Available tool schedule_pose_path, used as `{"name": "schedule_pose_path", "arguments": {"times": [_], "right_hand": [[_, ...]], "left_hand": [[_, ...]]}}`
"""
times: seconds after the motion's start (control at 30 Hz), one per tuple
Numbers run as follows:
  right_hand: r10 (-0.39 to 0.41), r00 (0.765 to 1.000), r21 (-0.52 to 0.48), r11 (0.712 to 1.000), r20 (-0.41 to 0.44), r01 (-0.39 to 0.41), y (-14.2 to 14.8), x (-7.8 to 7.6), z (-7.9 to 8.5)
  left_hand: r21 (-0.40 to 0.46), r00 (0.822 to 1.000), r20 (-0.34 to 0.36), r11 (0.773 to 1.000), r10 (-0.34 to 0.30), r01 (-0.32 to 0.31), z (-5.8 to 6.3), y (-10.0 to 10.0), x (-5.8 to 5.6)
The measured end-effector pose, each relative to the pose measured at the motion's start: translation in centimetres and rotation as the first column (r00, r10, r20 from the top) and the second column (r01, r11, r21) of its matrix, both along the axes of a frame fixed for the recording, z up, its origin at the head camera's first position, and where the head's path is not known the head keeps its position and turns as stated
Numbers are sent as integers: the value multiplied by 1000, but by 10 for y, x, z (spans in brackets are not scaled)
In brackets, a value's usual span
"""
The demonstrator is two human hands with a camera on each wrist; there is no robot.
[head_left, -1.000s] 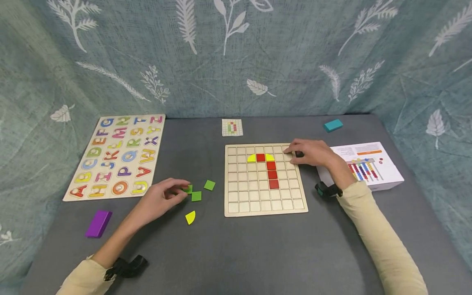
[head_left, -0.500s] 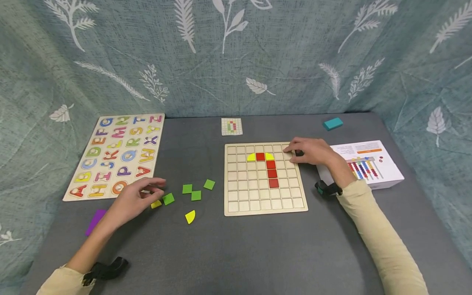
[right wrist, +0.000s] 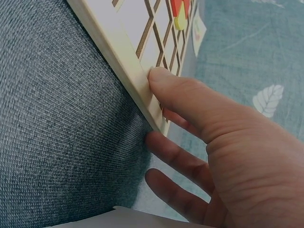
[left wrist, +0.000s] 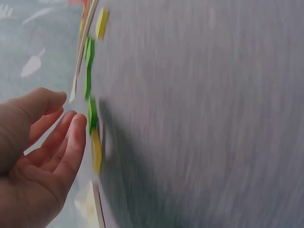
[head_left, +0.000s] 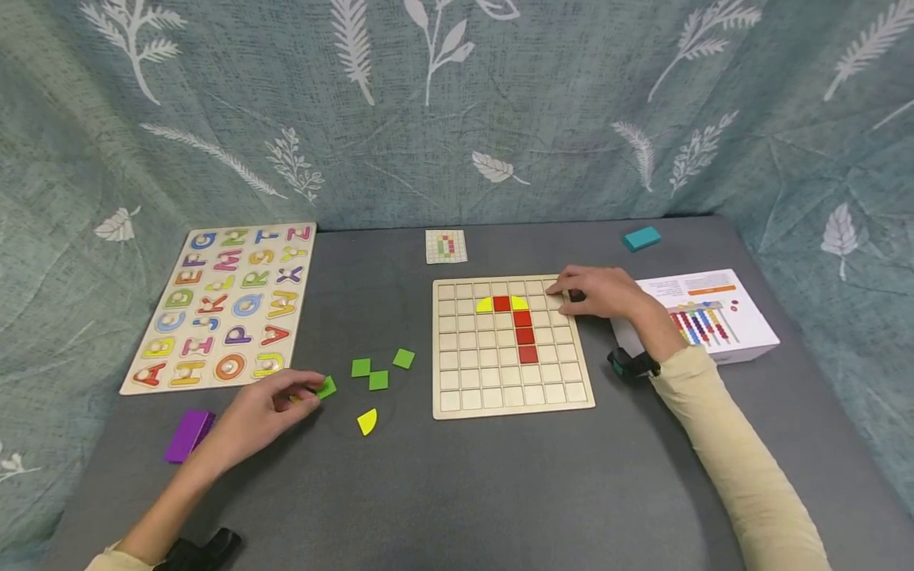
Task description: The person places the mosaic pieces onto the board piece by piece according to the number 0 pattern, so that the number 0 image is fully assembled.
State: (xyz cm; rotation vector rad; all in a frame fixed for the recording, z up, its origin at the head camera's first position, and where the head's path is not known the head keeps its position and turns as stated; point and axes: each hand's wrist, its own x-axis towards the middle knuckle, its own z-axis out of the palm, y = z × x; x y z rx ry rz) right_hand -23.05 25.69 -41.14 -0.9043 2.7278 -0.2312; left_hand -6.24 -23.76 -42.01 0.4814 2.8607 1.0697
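Observation:
My left hand (head_left: 266,414) hovers over loose tiles on the left, thumb and fingers apart. Its fingertips are close by a green square tile (head_left: 327,388); a yellow piece (left wrist: 97,151) is mostly hidden under it in the head view. Several more green tiles (head_left: 378,381) and a yellow quarter-round tile (head_left: 367,422) lie to the right. My right hand (head_left: 603,293) rests its thumb and index fingertip on the far right corner of the wooden grid board (head_left: 457,381). Red square tiles (head_left: 524,336) and two yellow quarter-rounds (head_left: 485,304) sit in its cells.
A wooden alphabet puzzle (head_left: 246,321) lies back left, with a purple block (head_left: 189,435) before it. A small pattern card (head_left: 446,247) is behind the board. At the right are a white box (head_left: 714,317) and a teal block (head_left: 642,239). A patterned curtain (head_left: 400,159) stands behind.
My left hand has moved left from the green tiles, leaving one beside them, then come down over the green and yellow pieces further left. The right hand stays on the board.

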Motion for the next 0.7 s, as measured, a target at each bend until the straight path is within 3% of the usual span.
{"name": "schedule_pose_path", "arguments": {"times": [0.23, 0.47, 0.7], "right_hand": [[-8, 1000, 1, 1000, -4, 8, 0, -3, 2], [-1, 1000, -4, 1000, -3, 0, 1, -3, 1], [10, 1000, 4, 1000, -6, -10, 2, -1, -1]], "left_hand": [[5, 992, 80, 995, -100, 100, -6, 28, 7], [43, 986, 35, 986, -163, 161, -14, 43, 8], [-25, 983, 50, 983, -179, 180, -15, 48, 11]]}}
